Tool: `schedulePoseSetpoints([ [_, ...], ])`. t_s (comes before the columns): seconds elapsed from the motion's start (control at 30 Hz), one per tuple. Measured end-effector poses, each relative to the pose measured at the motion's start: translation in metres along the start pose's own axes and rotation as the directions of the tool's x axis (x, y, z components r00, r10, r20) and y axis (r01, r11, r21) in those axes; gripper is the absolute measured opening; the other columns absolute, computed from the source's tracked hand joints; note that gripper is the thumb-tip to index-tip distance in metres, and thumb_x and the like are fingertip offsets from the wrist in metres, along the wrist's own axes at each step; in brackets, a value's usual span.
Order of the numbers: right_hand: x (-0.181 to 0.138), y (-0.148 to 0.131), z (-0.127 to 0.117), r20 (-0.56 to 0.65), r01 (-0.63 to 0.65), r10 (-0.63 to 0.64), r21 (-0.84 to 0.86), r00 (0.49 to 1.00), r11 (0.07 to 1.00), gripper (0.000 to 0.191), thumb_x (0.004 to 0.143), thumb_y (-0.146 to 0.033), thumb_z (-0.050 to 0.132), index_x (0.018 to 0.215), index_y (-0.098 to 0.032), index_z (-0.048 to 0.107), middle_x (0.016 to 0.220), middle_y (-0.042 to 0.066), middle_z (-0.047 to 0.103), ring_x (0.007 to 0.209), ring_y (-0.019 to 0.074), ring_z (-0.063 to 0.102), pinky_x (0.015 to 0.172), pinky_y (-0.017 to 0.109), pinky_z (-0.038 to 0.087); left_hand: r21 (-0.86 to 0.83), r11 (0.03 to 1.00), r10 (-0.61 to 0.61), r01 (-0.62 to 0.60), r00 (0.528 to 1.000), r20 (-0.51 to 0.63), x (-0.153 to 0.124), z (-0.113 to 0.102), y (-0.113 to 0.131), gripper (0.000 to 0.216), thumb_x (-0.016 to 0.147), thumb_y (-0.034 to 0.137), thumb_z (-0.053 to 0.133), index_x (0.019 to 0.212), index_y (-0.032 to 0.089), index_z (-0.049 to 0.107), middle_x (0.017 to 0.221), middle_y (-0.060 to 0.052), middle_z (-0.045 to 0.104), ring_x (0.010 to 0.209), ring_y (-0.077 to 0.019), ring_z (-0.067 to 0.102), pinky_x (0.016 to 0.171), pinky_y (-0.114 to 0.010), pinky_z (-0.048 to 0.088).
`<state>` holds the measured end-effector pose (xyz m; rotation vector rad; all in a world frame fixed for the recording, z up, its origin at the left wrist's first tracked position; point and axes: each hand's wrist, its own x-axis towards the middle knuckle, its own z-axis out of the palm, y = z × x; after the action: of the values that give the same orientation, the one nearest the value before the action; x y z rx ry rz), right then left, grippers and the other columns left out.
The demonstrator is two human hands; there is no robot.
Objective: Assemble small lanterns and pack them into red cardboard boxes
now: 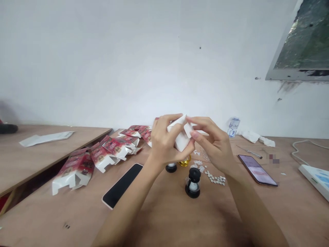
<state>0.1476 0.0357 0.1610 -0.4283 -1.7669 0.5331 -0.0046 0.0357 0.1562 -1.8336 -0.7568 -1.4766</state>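
Above the table, my left hand is wrapped round a small white cardboard box, which is tilted. The thumb and fingertips of my right hand pinch a flap at the box's right end. Whatever is inside the box is hidden. Below my hands stands a small black lantern with a clear body and a white candle-like piece. Behind it, partly covered by my left hand, is another black-based lantern. A gold-coloured one shows beside that.
Several red printed boxes, partly flattened, lie at the left. A dark phone is near my left forearm, and a lit phone lies right. Round button cells, a screwdriver, crumpled tissue and a white device with a cable are around.
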Motion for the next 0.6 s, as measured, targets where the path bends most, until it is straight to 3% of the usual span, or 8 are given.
schedulePoseSetpoints([
  [0.17, 0.002, 0.003, -0.008, 0.074, -0.049, 0.043, 0.085, 0.996, 0.995, 0.024, 0.081, -0.030, 0.063, 0.105, -0.029, 0.061, 0.114, 0.001, 0.057, 0.093, 0.0158, 0.061, 0.076, 0.031, 0.058, 0.015, 0.996, 0.085, -0.085, 0.996, 0.009, -0.001, 0.004, -0.002, 0.024, 0.070, 0.027, 0.059, 0.092, 0.020, 0.054, 0.103, -0.009, 0.062, 0.088, -0.0216, 0.059, 0.070, -0.036, 0.045],
  [0.37, 0.003, 0.002, -0.015, 0.093, -0.145, 0.130, 0.182, 0.987, 0.973, 0.021, 0.076, -0.031, 0.068, 0.094, -0.026, 0.057, 0.102, -0.001, 0.058, 0.074, 0.0116, 0.063, 0.062, 0.027, 0.058, 0.006, 0.993, 0.121, -0.121, 0.991, 0.060, 0.000, 0.005, -0.001, 0.023, 0.068, 0.025, 0.061, 0.090, 0.020, 0.054, 0.100, -0.009, 0.064, 0.088, -0.0227, 0.061, 0.070, -0.037, 0.044],
  [0.6, 0.003, -0.001, -0.017, 0.075, -0.186, 0.172, 0.257, 0.982, 0.948, 0.024, 0.072, -0.031, 0.072, 0.091, -0.025, 0.057, 0.100, -0.001, 0.058, 0.077, 0.0131, 0.065, 0.063, 0.027, 0.059, -0.037, 0.981, 0.191, -0.190, 0.980, 0.054, 0.002, 0.002, -0.005, 0.033, 0.068, 0.028, 0.066, 0.098, 0.021, 0.052, 0.102, -0.011, 0.063, 0.092, -0.0238, 0.061, 0.074, -0.038, 0.048],
])
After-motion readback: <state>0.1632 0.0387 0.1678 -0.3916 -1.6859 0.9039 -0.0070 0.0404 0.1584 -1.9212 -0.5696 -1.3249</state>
